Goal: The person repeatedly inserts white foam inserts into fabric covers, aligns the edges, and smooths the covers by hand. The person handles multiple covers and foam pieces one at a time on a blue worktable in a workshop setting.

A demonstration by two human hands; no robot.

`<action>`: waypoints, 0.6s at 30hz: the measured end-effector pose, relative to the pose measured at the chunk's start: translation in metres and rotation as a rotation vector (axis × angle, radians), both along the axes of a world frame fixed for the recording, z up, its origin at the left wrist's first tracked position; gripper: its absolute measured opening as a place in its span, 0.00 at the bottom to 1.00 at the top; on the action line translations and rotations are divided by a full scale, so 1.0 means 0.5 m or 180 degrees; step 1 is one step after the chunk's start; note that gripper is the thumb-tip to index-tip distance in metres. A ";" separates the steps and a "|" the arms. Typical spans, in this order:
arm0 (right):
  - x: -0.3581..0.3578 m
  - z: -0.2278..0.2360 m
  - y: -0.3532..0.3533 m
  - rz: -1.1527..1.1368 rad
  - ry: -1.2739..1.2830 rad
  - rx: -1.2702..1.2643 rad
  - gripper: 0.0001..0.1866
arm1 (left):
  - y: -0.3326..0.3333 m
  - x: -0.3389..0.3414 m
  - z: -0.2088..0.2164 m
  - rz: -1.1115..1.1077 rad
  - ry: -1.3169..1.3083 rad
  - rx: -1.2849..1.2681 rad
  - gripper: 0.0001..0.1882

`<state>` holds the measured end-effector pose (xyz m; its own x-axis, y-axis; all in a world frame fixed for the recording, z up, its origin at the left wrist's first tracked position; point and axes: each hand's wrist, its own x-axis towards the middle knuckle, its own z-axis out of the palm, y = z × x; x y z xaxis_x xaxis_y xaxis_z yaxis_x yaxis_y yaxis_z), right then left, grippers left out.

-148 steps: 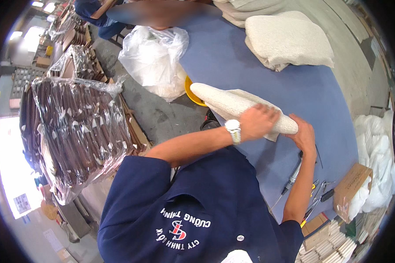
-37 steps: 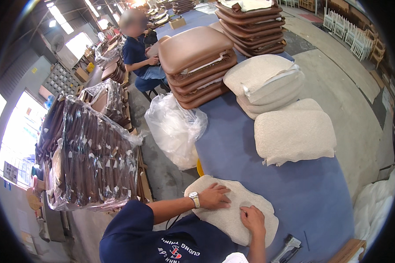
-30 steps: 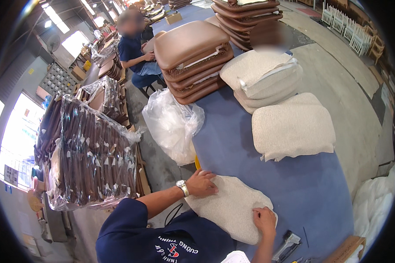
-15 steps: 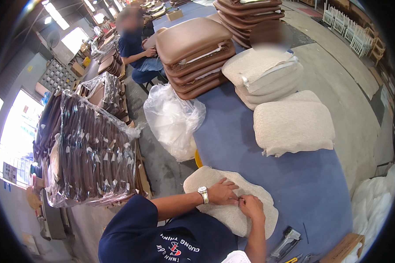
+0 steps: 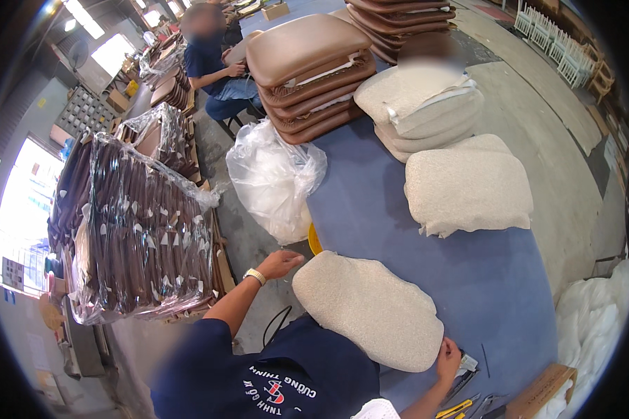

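A cream textured seat cushion [image 5: 370, 307] lies on the blue table in front of me, its broad face up and rounded. My left hand [image 5: 281, 265] hovers just off the cushion's left end, past the table edge, with loosely bent fingers and nothing visible in them. At the cushion's lower right end is my right hand [image 5: 449, 357], its fingers apart against or very near the rim; contact is hard to make out. Partly hidden beside that hand is a metallic staple gun [image 5: 466, 366]. A yellow-handled cutter [image 5: 456, 408] and pliers [image 5: 488, 405] lie close by.
Another cream cushion [image 5: 468, 185] and a cream cushion stack [image 5: 419, 112] sit farther along the table, beside stacked brown cushions [image 5: 311, 77]. A clear plastic bag [image 5: 276, 185] hangs left, above a yellow rim [image 5: 315, 241]. A co-worker [image 5: 220, 70] sits behind. A cardboard box [image 5: 541, 394] stands right.
Both hands have left the cushion's middle. My left hand has moved out to the left, my right hand down to the right end. The cushion's upper face is now uncovered.
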<state>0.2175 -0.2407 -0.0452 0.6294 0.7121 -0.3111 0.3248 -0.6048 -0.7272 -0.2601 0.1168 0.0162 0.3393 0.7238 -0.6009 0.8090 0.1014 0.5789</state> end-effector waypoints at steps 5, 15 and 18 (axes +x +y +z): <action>-0.163 0.012 0.004 -0.1541 0.1277 0.1982 0.28 | -0.057 0.057 -0.003 0.1709 -0.1851 -0.1453 0.34; -0.005 0.205 0.221 -0.2741 0.1323 0.2340 0.33 | -0.140 0.169 0.209 0.0312 -0.1021 -0.0877 0.33; 0.034 0.139 0.306 -0.2703 0.0763 0.1808 0.34 | -0.133 0.207 0.088 -0.1479 -0.0822 0.0284 0.29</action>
<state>0.2346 -0.0875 0.0243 0.9567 0.1456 -0.2521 -0.2366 -0.1160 -0.9647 -0.1568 0.0501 0.0603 0.7644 0.5068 -0.3985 0.5871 -0.2920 0.7550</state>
